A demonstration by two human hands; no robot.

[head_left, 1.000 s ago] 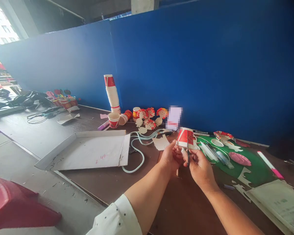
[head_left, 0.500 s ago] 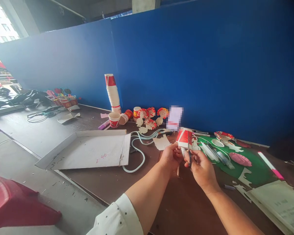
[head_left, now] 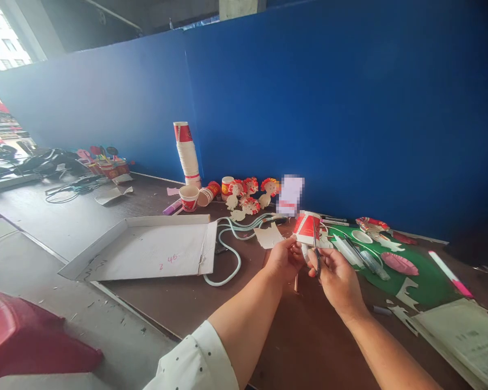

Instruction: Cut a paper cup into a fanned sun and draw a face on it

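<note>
My left hand (head_left: 285, 261) is closed on a red and white paper cup (head_left: 307, 227), gripping it near its lower left edge. Closed on the dark handles of a pair of scissors (head_left: 318, 262), my right hand (head_left: 336, 273) is just right of the cup. The blades point up along the cup's right side; whether they are open or closed around the paper I cannot tell. Behind my left hand lies a scrap of pale paper (head_left: 269, 236). To the right, clear-wrapped pens (head_left: 366, 260) and a pink scalloped piece (head_left: 399, 264) rest on a green mat (head_left: 423, 276).
A tall stack of paper cups (head_left: 188, 160) stands against the blue partition (head_left: 309, 108). Beside it are several paper-cut figures (head_left: 250, 189) with red fringes. A shallow white box lid (head_left: 146, 249) and a pale cable (head_left: 239, 262) lie left; a notebook (head_left: 467, 336) lies right.
The scissors and my right hand have shifted slightly right against the cup. My left hand keeps its hold, and the cup has barely moved.
</note>
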